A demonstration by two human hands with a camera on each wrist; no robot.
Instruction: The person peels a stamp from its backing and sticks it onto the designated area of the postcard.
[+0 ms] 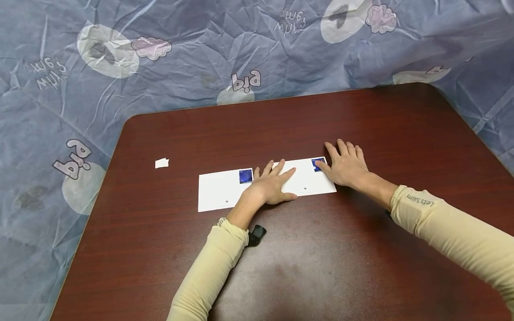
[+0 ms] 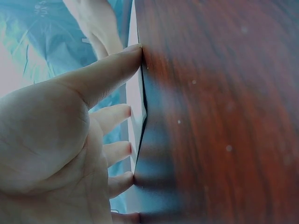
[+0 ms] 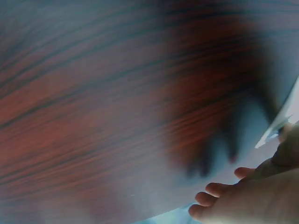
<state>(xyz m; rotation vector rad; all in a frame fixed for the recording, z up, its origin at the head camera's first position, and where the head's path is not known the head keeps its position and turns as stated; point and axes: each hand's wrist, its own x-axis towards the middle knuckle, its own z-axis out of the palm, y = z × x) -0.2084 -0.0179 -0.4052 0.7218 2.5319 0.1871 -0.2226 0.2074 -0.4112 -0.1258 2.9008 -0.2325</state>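
Note:
Two white envelopes lie side by side on the dark wooden table, each with a dark blue stamp in its upper right corner. My left hand [image 1: 272,185] rests with spread fingers over the left part of the right envelope [image 1: 295,178], thumb at its near edge. In the left wrist view that envelope's edge [image 2: 134,100] rises slightly off the tabletop. My right hand [image 1: 347,165] presses its thumb on the right stamp [image 1: 316,164], its other fingers straight beyond the envelope's right edge. The left envelope [image 1: 217,189], with its stamp [image 1: 246,176], lies beside my left wrist.
A small scrap of white paper [image 1: 162,163] lies on the left side of the table [image 1: 192,133]. A blue printed cloth [image 1: 192,53] hangs behind the table's far edge. A black wrist camera [image 1: 256,235] sits at my left cuff.

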